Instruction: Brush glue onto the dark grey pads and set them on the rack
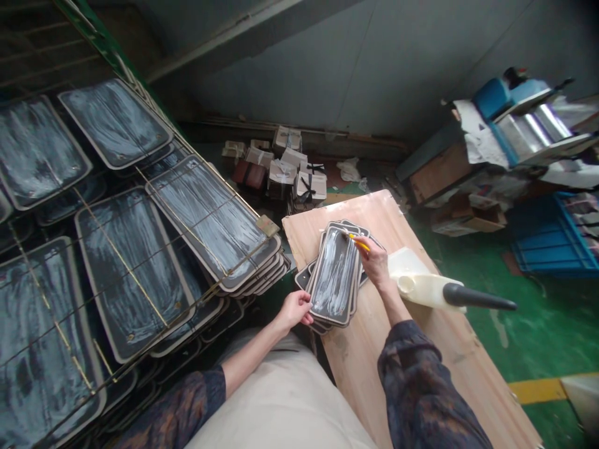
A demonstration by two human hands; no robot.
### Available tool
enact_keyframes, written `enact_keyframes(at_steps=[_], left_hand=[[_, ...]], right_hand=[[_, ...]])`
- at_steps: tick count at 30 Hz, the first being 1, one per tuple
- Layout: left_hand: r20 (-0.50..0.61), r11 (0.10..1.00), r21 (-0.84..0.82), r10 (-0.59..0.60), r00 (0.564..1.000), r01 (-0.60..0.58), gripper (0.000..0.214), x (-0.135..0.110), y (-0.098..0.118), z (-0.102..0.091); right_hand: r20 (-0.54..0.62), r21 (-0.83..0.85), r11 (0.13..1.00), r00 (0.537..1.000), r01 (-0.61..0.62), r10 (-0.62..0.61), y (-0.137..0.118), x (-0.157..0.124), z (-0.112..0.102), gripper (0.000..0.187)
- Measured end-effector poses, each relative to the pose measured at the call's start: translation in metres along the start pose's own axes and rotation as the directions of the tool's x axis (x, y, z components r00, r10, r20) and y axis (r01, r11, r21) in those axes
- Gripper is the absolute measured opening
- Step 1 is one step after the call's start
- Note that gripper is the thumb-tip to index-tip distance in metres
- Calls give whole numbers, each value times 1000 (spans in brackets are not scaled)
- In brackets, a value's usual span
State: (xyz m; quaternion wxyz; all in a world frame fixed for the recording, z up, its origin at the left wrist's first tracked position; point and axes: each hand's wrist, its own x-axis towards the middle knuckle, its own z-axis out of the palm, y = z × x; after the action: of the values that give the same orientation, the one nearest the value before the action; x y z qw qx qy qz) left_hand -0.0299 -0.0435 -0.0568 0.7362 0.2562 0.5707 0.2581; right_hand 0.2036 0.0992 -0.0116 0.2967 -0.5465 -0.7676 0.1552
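Note:
A stack of dark, round-cornered rectangular panels with pale rims lies on the wooden board. The top panel (pixel 335 274) is streaked with a whitish wet-looking coating. My right hand (pixel 375 259) is closed on a yellow-handled brush (pixel 360 243), whose tip is over the panel's far right corner. Its bristles are too small to see well. My left hand (pixel 297 308) has its fingers closed at the near left edge of the top panel. A cream plastic bottle (pixel 423 288) with a long dark spout lies on the board beside my right wrist.
Wire rack shelves (pixel 135 268) at the left carry several layers of similar streaked panels. The light wooden board (pixel 374 355) runs under the stack. Bundled pieces (pixel 285 165) sit by the wall. A roller machine (pixel 533 128) and a blue crate (pixel 545 240) stand at the right.

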Motion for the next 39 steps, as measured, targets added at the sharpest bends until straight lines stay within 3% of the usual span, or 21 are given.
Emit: enact_keyframes(at_steps=[5, 10, 12, 14, 17, 20, 24, 29, 34, 39], left_hand=[[-8, 1000, -19, -15, 1000, 15, 10, -1, 0, -1], [-9, 999, -38, -20, 1000, 20, 11, -3, 1, -1], [-11, 999, -40, -19, 1000, 19, 11, -4, 2, 0], [-13, 999, -38, -24, 1000, 24, 10, -6, 3, 1], [-15, 999, -33, -28, 999, 28, 9, -8, 5, 2], [-20, 999, -35, -21, 1000, 20, 10, -8, 5, 3], [-20, 999, -52, -17, 1000, 16, 11, -8, 4, 3], [-18, 996, -92, -21, 1000, 19, 10, -10, 5, 4], [-17, 992, -119, -30, 999, 28, 15, -12, 4, 5], [-13, 992, -123, -33, 999, 31, 15, -12, 2, 6]], right_hand=[[217, -28, 999, 976, 39, -32, -26, -32, -8, 23], [473, 116, 991, 881, -67, 4, -50, -65, -41, 17], [443, 135, 984, 895, -118, 47, -50, -64, -47, 18], [303, 136, 981, 949, -135, 89, -43, -54, -45, 20], [96, 99, 993, 993, -72, 63, -25, -30, -30, 23], [19, 18, 1000, 1000, -5, 4, -8, -9, -12, 25], [75, -110, 993, 996, 46, -38, 5, -2, 3, 26], [81, -226, 974, 997, 16, 3, 2, -20, 2, 25], [146, -187, 982, 989, 23, 5, -24, -53, -9, 27], [250, -79, 997, 968, -16, 36, -63, -106, -28, 26]])
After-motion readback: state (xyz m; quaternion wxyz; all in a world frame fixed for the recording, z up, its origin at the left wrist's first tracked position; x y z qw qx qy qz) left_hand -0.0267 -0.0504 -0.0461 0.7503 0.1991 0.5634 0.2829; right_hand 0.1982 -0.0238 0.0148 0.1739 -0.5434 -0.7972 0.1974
